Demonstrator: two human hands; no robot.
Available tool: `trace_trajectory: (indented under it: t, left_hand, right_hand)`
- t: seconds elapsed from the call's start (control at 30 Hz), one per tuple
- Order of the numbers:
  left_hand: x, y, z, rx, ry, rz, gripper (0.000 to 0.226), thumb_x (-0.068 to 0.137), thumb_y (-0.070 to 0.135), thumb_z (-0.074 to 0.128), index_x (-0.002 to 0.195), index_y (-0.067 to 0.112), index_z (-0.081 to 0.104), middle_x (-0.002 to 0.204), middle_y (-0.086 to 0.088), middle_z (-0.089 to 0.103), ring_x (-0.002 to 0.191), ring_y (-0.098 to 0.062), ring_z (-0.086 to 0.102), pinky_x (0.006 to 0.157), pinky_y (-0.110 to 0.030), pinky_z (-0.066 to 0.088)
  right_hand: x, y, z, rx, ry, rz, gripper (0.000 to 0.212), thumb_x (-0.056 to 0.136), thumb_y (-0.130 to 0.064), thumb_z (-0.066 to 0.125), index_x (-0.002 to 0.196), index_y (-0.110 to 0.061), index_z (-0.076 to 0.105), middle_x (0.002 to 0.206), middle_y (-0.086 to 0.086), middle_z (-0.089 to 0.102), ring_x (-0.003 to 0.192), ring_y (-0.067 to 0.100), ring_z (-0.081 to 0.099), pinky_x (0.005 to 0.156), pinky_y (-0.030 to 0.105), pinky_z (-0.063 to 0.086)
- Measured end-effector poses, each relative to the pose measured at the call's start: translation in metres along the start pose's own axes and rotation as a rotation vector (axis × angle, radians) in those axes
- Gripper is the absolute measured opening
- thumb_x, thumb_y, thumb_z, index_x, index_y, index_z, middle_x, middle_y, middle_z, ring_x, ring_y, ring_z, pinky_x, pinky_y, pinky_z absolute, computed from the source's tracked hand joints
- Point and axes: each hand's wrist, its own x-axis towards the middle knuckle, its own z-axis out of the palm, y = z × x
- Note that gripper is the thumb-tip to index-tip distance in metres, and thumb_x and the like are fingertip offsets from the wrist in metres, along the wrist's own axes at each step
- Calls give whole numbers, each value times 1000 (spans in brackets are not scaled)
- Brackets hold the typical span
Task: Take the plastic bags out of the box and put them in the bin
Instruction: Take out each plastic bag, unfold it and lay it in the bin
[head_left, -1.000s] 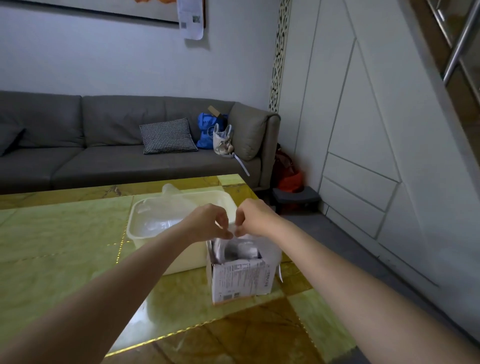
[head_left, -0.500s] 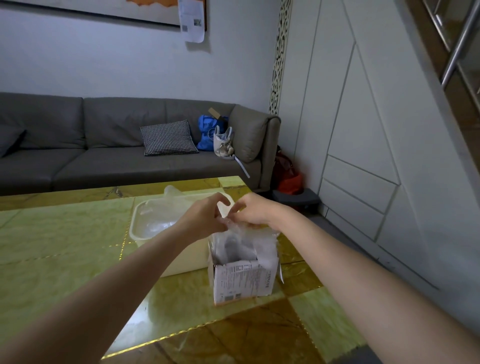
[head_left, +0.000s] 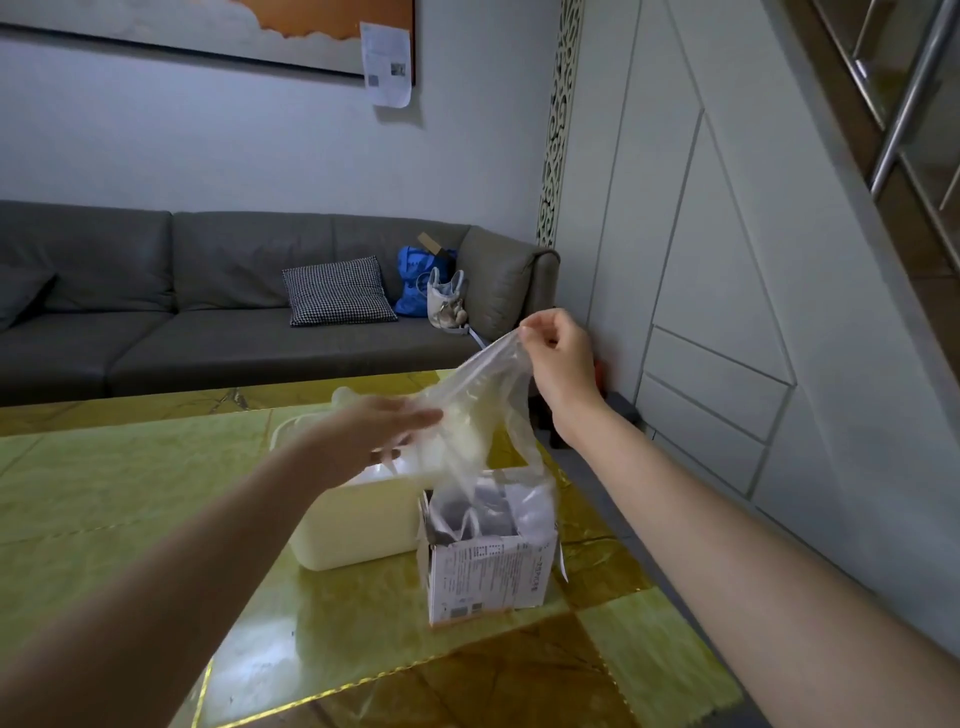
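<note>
Since a second ago my right hand has lifted, pinching a plastic bag halfway out of the box; left hand, open, touches it. Bin next.

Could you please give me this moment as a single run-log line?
right hand: pinches plastic bag, lifted above box | left hand: blurred beside bag, over bin | bag not yet binned
</note>
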Motion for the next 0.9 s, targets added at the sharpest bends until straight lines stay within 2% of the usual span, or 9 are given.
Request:
trace_trajectory:
  t: [0.1, 0.2, 0.33, 0.43, 0.5, 0.6, 0.7, 0.77, 0.9]
  left_hand:
    - [-5, 6, -8, -318, -34, -1, 35, 86, 26, 58, 118, 11, 58, 117, -4, 64, 106, -16, 61, 91, -34, 45]
    - [-6, 12, -14, -593, 57, 66, 18, 92, 18, 51, 108, 12, 58, 113, -4, 65, 104, -13, 62, 95, -36, 45]
    - [-4, 19, -15, -575, 218, 209, 15, 97, 6, 41, 102, 10, 55, 104, -1, 58, 70, 0, 64, 63, -10, 51]
    - [-2, 26, -15, -631, 196, 225, 10, 94, 11, 48, 97, 10, 58, 88, -6, 59, 74, -12, 62, 64, -21, 56]
    - [-3, 32, -12, -613, 109, 242, 14, 94, 9, 46, 94, 9, 59, 80, -6, 60, 65, -12, 63, 62, -24, 57]
    - [-8, 40, -6, -590, 38, 254, 18, 94, 6, 43, 90, 9, 60, 68, -3, 61, 52, -7, 61, 56, -22, 56]
    - [-7, 41, -10, -515, 74, 260, 18, 95, 8, 44, 91, 11, 61, 70, -3, 59, 54, -8, 58, 53, -20, 53]
    - [-3, 37, -16, -319, 200, 259, 20, 96, 7, 42, 90, 13, 61, 72, -3, 55, 59, -10, 52, 53, -21, 49]
    - [12, 19, -31, 62, 479, 300, 27, 91, -5, 34, 93, 9, 58, 66, -6, 49, 53, -13, 42, 49, -23, 36]
  right_hand:
    - [2, 4, -3, 60, 0, 45, 17, 96, -12, 49, 83, -23, 52, 92, -2, 57, 89, 15, 56, 86, 36, 52]
    - [0, 5, -8, 86, -157, 49, 19, 94, -8, 54, 80, -21, 55, 89, 2, 60, 91, 21, 58, 89, 38, 51]
    - [-13, 12, -14, -219, -697, 234, 10, 86, -13, 66, 92, -19, 59, 98, 0, 61, 95, 15, 56, 83, 30, 45]
    - [-15, 18, -11, 83, -729, 469, 37, 81, -37, 68, 113, -22, 56, 117, 3, 57, 107, 19, 55, 93, 31, 43]
    - [-13, 21, -3, 201, -723, 525, 72, 70, -56, 65, 130, -20, 49, 131, 7, 52, 117, 24, 53, 105, 37, 39]
    - [-16, 25, 9, 326, -897, 554, 102, 48, -63, 79, 132, -13, 50, 126, 7, 57, 123, 28, 53, 104, 41, 41]
    - [-19, 24, 18, 426, -997, 540, 54, 58, -38, 83, 103, -12, 69, 109, 9, 66, 109, 26, 62, 91, 38, 52]
    - [-16, 23, 22, 438, -892, 527, 23, 66, -21, 77, 86, -12, 69, 100, 8, 70, 96, 22, 66, 88, 35, 53]
    - [4, 20, 27, 523, -543, 616, 20, 92, -11, 57, 110, -3, 56, 97, 16, 68, 86, 25, 66, 74, 32, 57]
